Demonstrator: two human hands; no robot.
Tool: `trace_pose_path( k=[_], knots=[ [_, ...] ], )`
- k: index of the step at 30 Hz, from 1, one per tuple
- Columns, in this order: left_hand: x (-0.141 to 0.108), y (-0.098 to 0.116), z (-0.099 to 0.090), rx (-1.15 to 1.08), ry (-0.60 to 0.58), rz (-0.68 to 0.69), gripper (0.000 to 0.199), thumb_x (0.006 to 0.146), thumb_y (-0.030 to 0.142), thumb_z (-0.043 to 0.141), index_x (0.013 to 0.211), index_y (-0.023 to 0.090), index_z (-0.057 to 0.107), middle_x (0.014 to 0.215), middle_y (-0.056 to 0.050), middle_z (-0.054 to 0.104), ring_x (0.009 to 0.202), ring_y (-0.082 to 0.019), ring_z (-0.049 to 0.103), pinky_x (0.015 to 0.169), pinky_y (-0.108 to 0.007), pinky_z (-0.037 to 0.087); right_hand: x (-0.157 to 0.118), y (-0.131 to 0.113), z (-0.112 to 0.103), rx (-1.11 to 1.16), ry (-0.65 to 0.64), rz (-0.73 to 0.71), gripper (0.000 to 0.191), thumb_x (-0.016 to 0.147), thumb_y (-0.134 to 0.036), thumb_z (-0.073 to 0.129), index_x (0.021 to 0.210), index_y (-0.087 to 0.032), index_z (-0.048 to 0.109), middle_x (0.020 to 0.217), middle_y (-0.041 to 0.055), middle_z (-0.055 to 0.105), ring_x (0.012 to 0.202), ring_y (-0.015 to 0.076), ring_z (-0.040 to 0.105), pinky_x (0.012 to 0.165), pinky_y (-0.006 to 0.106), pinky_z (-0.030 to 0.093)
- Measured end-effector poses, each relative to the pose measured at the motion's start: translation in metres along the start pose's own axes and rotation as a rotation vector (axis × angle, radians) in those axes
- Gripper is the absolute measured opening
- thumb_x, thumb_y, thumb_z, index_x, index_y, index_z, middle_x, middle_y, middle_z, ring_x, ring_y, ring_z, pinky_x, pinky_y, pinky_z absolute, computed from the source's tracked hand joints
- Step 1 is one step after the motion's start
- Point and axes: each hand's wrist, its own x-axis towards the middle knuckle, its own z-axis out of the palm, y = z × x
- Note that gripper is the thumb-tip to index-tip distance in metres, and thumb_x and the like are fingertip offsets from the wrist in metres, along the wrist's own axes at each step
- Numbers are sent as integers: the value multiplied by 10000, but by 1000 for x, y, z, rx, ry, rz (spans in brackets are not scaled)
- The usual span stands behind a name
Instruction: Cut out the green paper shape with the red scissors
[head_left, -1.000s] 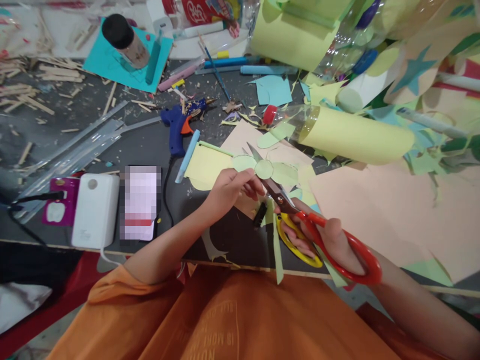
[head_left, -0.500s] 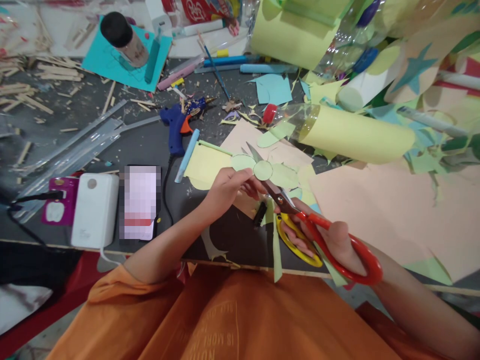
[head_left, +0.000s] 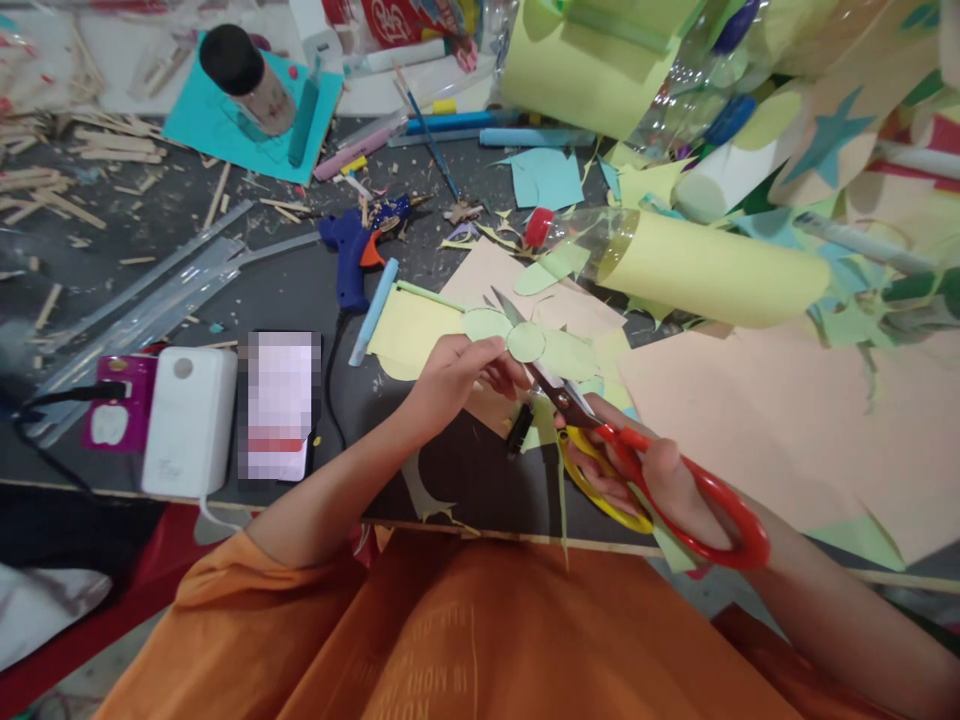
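Note:
Between the thumb and fingers of my left hand [head_left: 469, 375] is a small pale green paper circle [head_left: 526, 342], pinched at its left edge. My right hand [head_left: 667, 490] grips large scissors [head_left: 630, 440] with one red and one yellow handle loop. Their blades point up and left, passing at the paper circle, with one tip showing beyond it. A thin strip of green paper [head_left: 564, 505] dangles below the scissors over the table edge. Under both hands lie pale green cut pieces [head_left: 566, 352] and a peach sheet [head_left: 480, 265]. A small black object [head_left: 519, 430] is below my left fingers.
A blue glue gun [head_left: 352, 260] lies left of my hands, its cord running down past a phone [head_left: 277, 405] and a white power bank [head_left: 189, 420]. A bottle wrapped in yellow paper [head_left: 712, 265] lies behind. A large peach sheet [head_left: 795, 410] covers the right side.
The scissors and my right hand have shifted slightly right and down, and the blades look more closed. The dangling strip has turned edge-on. My left hand has hardly moved.

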Motion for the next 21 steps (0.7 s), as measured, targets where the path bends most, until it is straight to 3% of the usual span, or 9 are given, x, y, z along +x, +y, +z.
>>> trace_pose_path(
  k=[8,21],
  knots=[
    [2,-4,0,-24,24,17,357,769,380,562,545,136,696,576,-79,702,518,-131,627,582,-245,516,-3,-3,1,-12,12,-3,743,676,-915,370,1056,-278,405,683,-65,336,473,56,161,369,227,100],
    [0,-2,1,-12,48,8,337,741,388,553,546,135,662,536,-62,676,514,-149,630,589,-269,519,-8,-15,2,-110,77,0,750,690,-894,396,1072,-252,462,669,-69,314,480,57,167,388,221,116]
  ],
)
